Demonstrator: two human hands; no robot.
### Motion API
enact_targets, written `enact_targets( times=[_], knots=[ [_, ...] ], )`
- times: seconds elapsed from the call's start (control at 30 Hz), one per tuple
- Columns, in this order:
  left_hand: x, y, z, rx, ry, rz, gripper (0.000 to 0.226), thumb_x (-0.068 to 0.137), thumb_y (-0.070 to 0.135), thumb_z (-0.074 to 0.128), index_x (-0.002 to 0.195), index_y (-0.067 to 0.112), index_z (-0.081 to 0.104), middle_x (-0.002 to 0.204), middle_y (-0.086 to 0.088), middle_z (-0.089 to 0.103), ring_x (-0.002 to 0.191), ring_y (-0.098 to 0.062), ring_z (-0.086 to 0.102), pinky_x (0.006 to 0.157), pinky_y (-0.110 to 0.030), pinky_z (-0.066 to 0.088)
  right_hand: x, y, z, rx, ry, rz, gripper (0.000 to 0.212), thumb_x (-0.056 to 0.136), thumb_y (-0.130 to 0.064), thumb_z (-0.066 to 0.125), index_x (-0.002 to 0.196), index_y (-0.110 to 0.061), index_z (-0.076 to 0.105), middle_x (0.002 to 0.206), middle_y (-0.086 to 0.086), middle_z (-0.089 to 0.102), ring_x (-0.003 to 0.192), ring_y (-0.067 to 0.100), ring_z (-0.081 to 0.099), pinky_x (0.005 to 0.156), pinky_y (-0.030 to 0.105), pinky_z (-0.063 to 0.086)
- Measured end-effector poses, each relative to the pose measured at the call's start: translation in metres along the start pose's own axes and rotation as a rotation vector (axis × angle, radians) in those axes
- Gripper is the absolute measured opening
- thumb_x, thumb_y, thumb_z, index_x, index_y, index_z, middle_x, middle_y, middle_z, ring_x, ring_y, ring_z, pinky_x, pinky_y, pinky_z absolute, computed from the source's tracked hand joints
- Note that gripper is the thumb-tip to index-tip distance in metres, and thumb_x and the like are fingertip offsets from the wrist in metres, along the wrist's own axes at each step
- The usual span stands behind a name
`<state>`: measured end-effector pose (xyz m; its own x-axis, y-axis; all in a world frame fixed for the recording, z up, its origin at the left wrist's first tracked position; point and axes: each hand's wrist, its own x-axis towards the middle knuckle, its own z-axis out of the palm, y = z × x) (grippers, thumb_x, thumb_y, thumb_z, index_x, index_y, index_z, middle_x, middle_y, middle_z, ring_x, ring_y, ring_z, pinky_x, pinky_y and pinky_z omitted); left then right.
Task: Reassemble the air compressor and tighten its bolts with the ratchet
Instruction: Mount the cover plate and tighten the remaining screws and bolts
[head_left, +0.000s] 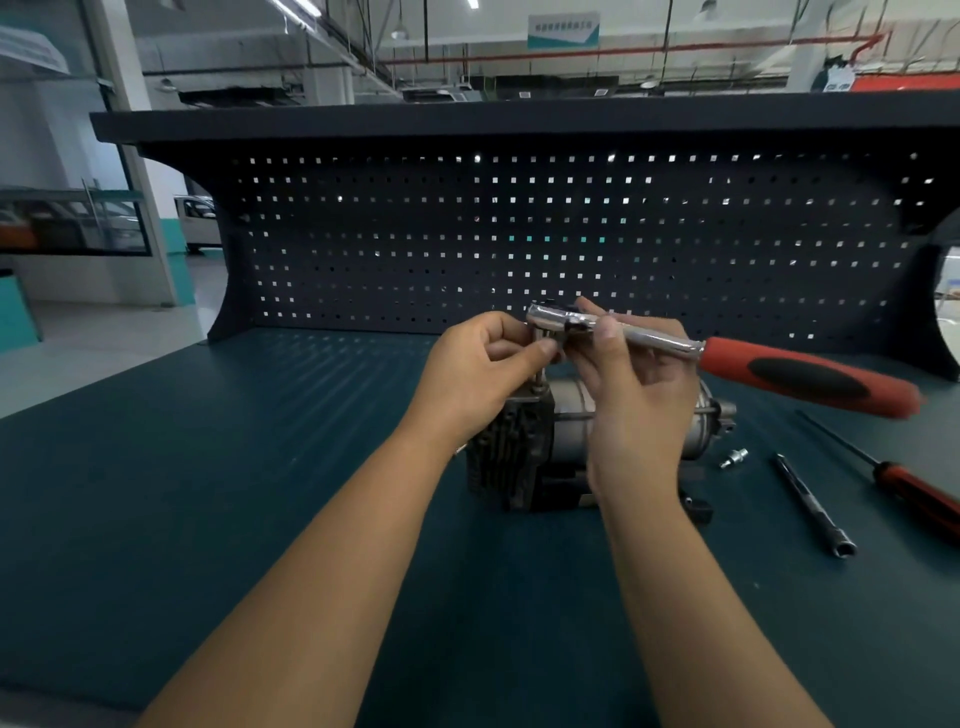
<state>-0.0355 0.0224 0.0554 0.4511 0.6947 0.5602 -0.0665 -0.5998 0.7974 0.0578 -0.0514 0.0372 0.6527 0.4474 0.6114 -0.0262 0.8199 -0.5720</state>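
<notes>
Here the ratchet (727, 358) lies crosswise above the air compressor (519, 447) on the worktop (260, 467), red handle pointing right. The left hand (478, 364) pinches its socket (543, 338), and the right hand (634, 384) pinches its shaft, hiding much of the compressor's body.

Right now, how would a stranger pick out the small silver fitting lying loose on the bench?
Start at the grey metal air compressor in the middle of the dark teal workbench and look just past its right end. The small silver fitting lies there on its own. Unlike the long dark socket bar and red-handled screwdriver to its right, it is short, stubby and shiny.
</notes>
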Motion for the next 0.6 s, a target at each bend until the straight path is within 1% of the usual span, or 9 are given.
enact_targets(
  times=[0.07,0.13,0.23,0.3,0.37,0.47,0.5,0.57,0.6],
  knots=[
    [-0.001,0.001,0.001,-0.005,0.014,-0.017,0.008,0.082,0.027,0.071,0.082,0.021,0.065,0.073,0.005,0.073,0.071,-0.009,0.069,0.071,-0.031,0.057,-0.006,0.001,0.003,-0.214,-0.037,-0.196,0.018,0.092,-0.005,0.060,0.091,-0.023,0.060,0.104,-0.001,0.070,0.100,0.007,0.066,0.084,0.019,0.052],
    [-0.001,0.002,0.003,-0.034,0.034,-0.045,0.008,0.080,0.024,0.072,0.082,0.020,0.066,0.077,0.001,0.074,0.075,-0.016,0.071,0.071,-0.035,0.059,-0.013,0.005,0.006,-0.351,-0.080,-0.274,0.015,0.090,-0.011,0.062,0.099,-0.022,0.059,0.109,-0.010,0.066,0.100,0.001,0.064,0.086,0.018,0.051],
    [-0.001,0.002,0.002,-0.046,0.047,-0.052,0.006,0.081,0.013,0.068,0.080,0.018,0.067,0.075,0.000,0.073,0.070,-0.013,0.071,0.061,-0.025,0.056,-0.020,0.009,0.009,-0.518,-0.091,-0.351,0.016,0.087,-0.020,0.061,0.103,-0.019,0.059,0.114,-0.014,0.062,0.104,0.002,0.063,0.090,0.019,0.050],
    [-0.001,0.001,0.002,-0.072,0.045,-0.053,0.007,0.083,0.014,0.069,0.077,0.018,0.067,0.071,-0.002,0.073,0.069,-0.016,0.070,0.063,-0.028,0.057,-0.017,0.006,0.009,-0.434,-0.107,-0.296,0.014,0.088,-0.017,0.061,0.097,-0.026,0.056,0.113,-0.015,0.064,0.105,0.002,0.063,0.090,0.019,0.050],
    [-0.001,0.001,0.002,-0.105,0.045,-0.050,0.007,0.082,0.016,0.070,0.077,0.018,0.068,0.068,0.000,0.072,0.067,-0.015,0.068,0.069,-0.035,0.059,-0.009,0.002,0.008,-0.189,-0.108,-0.141,0.013,0.091,-0.008,0.060,0.093,-0.021,0.058,0.106,-0.004,0.071,0.103,0.009,0.066,0.088,0.024,0.053],
    [-0.001,0.000,0.002,-0.049,0.033,-0.013,0.008,0.080,0.022,0.073,0.078,0.016,0.067,0.061,0.007,0.068,0.060,-0.006,0.063,0.067,-0.030,0.058,0.004,-0.002,0.001,0.215,-0.069,0.176,0.009,0.096,-0.008,0.051,0.099,-0.014,0.058,0.098,0.004,0.074,0.096,0.021,0.070,0.080,0.031,0.057],
    [-0.001,0.000,0.002,-0.016,0.032,-0.002,0.011,0.080,0.024,0.073,0.076,0.017,0.066,0.057,0.007,0.066,0.057,-0.003,0.061,0.064,-0.026,0.056,0.007,-0.004,-0.001,0.280,-0.068,0.235,0.010,0.097,-0.009,0.049,0.101,-0.012,0.058,0.098,0.004,0.074,0.094,0.022,0.071,0.078,0.031,0.057],
    [0.000,0.000,0.003,0.030,0.040,0.005,0.014,0.081,0.029,0.072,0.076,0.017,0.066,0.058,0.005,0.068,0.056,-0.001,0.061,0.058,-0.020,0.052,0.008,-0.001,-0.002,0.249,-0.055,0.216,0.012,0.097,-0.008,0.050,0.099,-0.013,0.061,0.098,0.005,0.074,0.094,0.023,0.071,0.078,0.031,0.057],
    [0.000,0.000,0.004,0.032,0.043,-0.002,0.013,0.081,0.029,0.072,0.078,0.017,0.066,0.063,0.004,0.070,0.059,-0.002,0.062,0.059,-0.019,0.051,0.006,0.001,-0.002,0.157,-0.042,0.132,0.015,0.096,-0.007,0.052,0.096,-0.017,0.064,0.100,0.005,0.074,0.097,0.022,0.070,0.081,0.033,0.057]
  ],
)
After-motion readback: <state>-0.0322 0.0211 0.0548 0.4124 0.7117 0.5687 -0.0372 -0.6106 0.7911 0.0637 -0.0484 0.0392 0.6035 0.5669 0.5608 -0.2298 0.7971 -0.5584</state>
